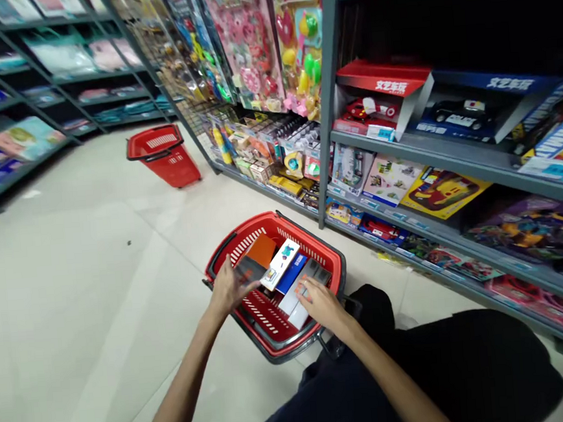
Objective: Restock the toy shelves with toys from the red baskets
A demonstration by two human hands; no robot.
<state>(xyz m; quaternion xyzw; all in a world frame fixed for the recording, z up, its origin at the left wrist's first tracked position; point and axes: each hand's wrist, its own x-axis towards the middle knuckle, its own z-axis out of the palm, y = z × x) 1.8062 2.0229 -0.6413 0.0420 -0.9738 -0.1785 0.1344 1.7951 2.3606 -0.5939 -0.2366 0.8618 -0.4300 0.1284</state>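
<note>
The flat boxes lie inside a red basket (335, 259) at the centre of the frame, heaped aslant: a white printed box (285, 257) sits across the middle, a blue box (292, 275) lies beside its right edge, an orange box (261, 250) is at the back, and a pale box (292, 299) is near the front. Their overlap suggests they were laid loosely rather than stacked. The right hand (321, 304) rests its bent fingers on the pale box, perhaps to steady it; whether they grip it I cannot tell. The left hand (228, 288) is spread at the basket's left side, thumb apart from the fingers and pointing at the white box's near corner; it appears to grasp nothing, though contact there is unclear. The basket stands on the floor (98, 303) by the person's dark-clothed legs (468, 352), probably for easy reach; those legs and the shelf unit (398, 146) hem it in on the right. Hanging toy packs (249, 51) fill the top centre, 2 open-front toy-car boxes (382, 79) sit upper right, and a 2nd red basket (180, 165) stands well apart, upper left of centre.
</note>
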